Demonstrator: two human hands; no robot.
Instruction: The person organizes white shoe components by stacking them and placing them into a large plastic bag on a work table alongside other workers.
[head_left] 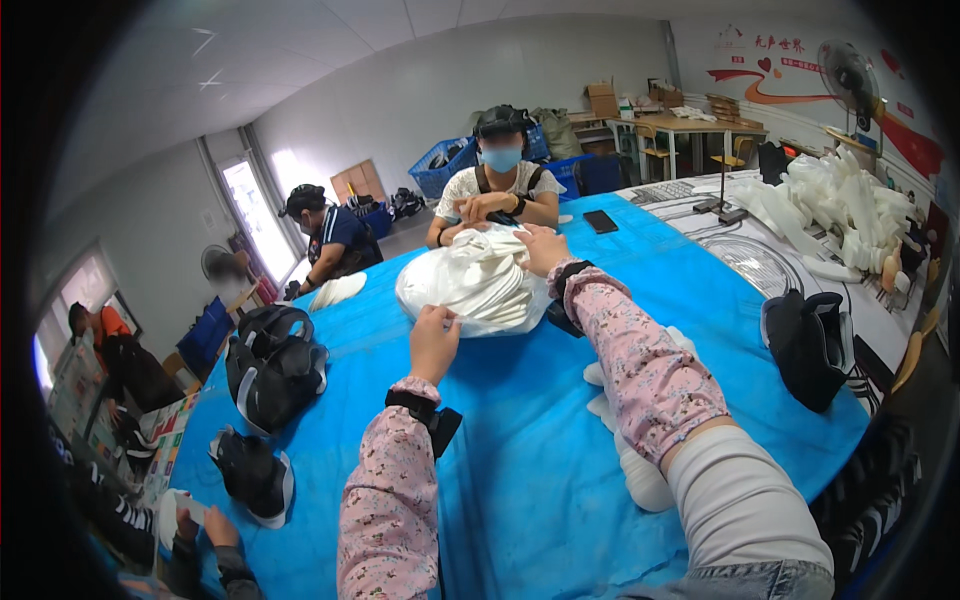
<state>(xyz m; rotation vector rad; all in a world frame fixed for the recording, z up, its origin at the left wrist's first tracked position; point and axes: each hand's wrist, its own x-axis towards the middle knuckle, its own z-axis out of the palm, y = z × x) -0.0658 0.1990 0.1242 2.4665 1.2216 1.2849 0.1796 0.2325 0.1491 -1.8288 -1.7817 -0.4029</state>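
A clear plastic bag point(420, 283) stuffed with a stack of white insoles point(490, 290) rests on the blue-covered table point(500, 430) before me. My left hand point(435, 342) pinches the bag's near left edge, its fingers bent against the plastic. At the far right side of the bag, my right hand point(543, 250) has its fingers closed on the plastic near the mouth. Partly under my right forearm lies a row of loose white insoles point(645, 480). Across the table, another person's hands point(482, 210) are just behind the bag.
Black shoes point(280, 380) stand along the left, and another black shoe point(808, 345) is at the right edge. A phone point(600, 221) lies beyond my right hand. White foot-shaped pieces point(840, 205) are heaped at the far right. A neighbour's hands point(205, 525) show at lower left.
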